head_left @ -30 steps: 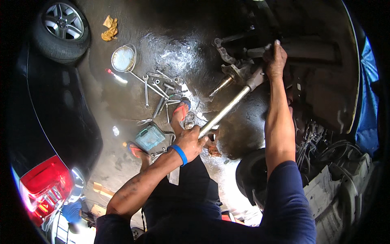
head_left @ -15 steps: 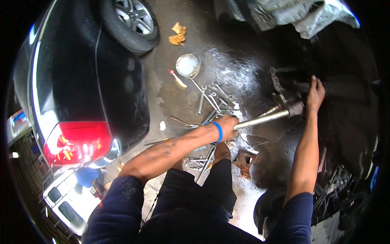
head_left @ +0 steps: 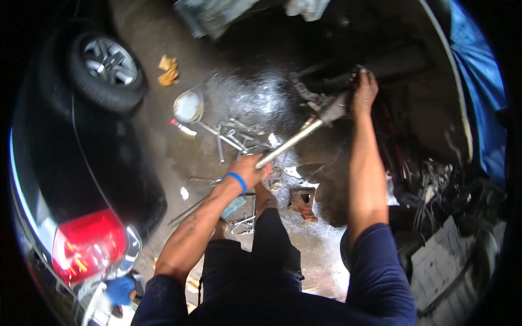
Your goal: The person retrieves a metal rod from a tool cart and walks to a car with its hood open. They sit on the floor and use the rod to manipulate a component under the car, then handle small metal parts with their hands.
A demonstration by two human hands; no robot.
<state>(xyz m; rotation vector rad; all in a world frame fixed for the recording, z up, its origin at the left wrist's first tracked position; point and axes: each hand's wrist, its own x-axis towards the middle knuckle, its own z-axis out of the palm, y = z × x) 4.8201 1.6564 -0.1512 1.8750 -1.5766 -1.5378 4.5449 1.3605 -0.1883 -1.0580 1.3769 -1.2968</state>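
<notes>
Where the left hand (head_left: 249, 169) closes: around the lower stretch of a pale metal pipe (head_left: 293, 140), out in front of the legs (head_left: 274, 244), with a blue band (head_left: 237, 181) at the wrist.
Right hand: raised beside the dark, thicker fitting (head_left: 333, 110) at the pipe's far end; the fingers sink into shadow, so from where I stand I cannot tell whether they grip it or only steady it.
Metal pipe: slanting up and to the right between the two hands, clear of the floor as far as I can judge; a spread this wide probably keeps the bulky end from tipping.
Wrenches (head_left: 220, 145): strewn near the feet, perhaps for easy reach, with a red-ended brush (head_left: 184, 129) and a round tub (head_left: 188, 106) just beyond.
Rusty bracket (head_left: 303, 204): flat on the ground, right of the legs, apart from the pipe.
Wet floor (head_left: 261, 89): the widest room for swinging the pipe, ahead of the hands.
Black car (head_left: 109, 163): bounds the left, its red tail-light (head_left: 88, 244) nearer the left elbow than the hand.
Blue tarp (head_left: 473, 70) and tangled cables (head_left: 432, 185): close in the right side, leaving that arm less room outward.
</notes>
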